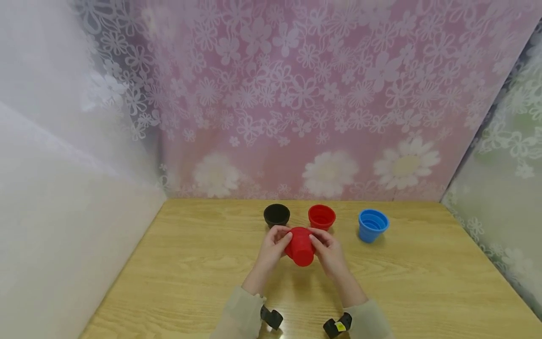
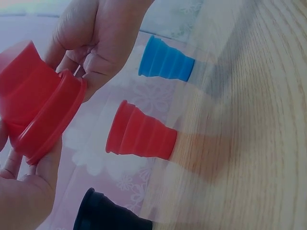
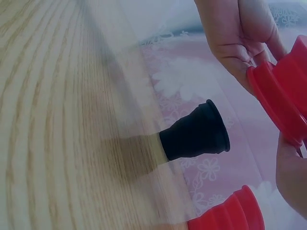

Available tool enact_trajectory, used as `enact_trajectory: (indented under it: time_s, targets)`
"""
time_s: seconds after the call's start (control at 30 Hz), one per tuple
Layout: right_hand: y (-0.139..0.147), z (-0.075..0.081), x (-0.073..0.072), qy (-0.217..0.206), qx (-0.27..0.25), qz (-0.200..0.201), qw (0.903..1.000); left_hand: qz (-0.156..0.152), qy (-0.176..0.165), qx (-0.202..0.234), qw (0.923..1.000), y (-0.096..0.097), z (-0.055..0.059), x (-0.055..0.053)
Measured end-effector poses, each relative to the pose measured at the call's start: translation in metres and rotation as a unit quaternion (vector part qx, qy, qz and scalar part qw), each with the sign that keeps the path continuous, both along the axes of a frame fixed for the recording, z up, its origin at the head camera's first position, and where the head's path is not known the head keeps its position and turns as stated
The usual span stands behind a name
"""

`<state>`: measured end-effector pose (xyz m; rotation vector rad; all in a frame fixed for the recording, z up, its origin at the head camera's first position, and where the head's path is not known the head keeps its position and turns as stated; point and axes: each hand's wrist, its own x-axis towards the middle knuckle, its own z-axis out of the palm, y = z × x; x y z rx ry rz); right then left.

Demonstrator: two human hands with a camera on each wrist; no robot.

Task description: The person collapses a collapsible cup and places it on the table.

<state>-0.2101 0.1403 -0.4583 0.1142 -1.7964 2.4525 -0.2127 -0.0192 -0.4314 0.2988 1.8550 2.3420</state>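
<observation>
Both hands hold a red collapsible cup (image 1: 302, 247) above the table, its base tilted toward me. My left hand (image 1: 271, 249) pinches it at the left side, with the thumb on the near wall and fingers at the rim. On the opposite side my right hand (image 1: 331, 255) pinches it in the same way. In the left wrist view its wide rim band looks partly folded against the narrower body. Beyond the hands a black collapsible cup (image 1: 277, 215) and a second red cup (image 1: 322, 217) stand upright. Farther right stands a blue cup (image 1: 373, 225), mouth up.
The wooden table (image 1: 190, 263) extends around the hands. A pink flowered curtain (image 1: 262, 117) hangs behind its far edge. A pale panel (image 1: 76, 202) borders the left side, and a flowered sheet (image 1: 508, 179) the right. Black wrist straps (image 1: 271, 318) sit at the cuffs.
</observation>
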Motion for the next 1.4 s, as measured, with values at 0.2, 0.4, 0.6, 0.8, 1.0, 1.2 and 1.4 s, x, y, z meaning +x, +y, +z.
enact_trajectory:
  time_s: [0.2,0.4,0.6,0.8,1.0,1.2,1.4]
  targets:
    - [-0.001,0.001,0.002,-0.002,-0.022,0.011,0.9997,-0.010,-0.007,0.001,0.9999,0.000,-0.002,0.000]
    - [-0.001,0.003,0.002,-0.019,-0.028,0.013,0.9993,-0.029,0.005,0.012,0.9995,0.001,-0.010,-0.007]
    - [0.000,0.001,0.002,-0.031,-0.027,0.016,0.9990,-0.032,-0.002,0.019,0.9993,0.002,-0.025,-0.015]
    - [0.001,0.002,0.001,-0.024,-0.032,0.020,0.9990,-0.023,-0.002,0.014,0.9996,0.003,-0.027,-0.018]
    - [0.001,0.003,0.000,-0.036,-0.025,0.020,0.9989,-0.020,-0.006,0.002,0.9998,0.002,-0.023,-0.016]
    - [0.000,0.002,-0.001,-0.046,0.005,0.008,0.9989,-0.017,0.004,-0.012,0.9998,0.000,-0.010,-0.007]
    - [-0.001,0.003,-0.002,-0.055,0.042,-0.014,0.9975,-0.002,0.018,-0.027,0.9995,0.000,0.000,0.000]
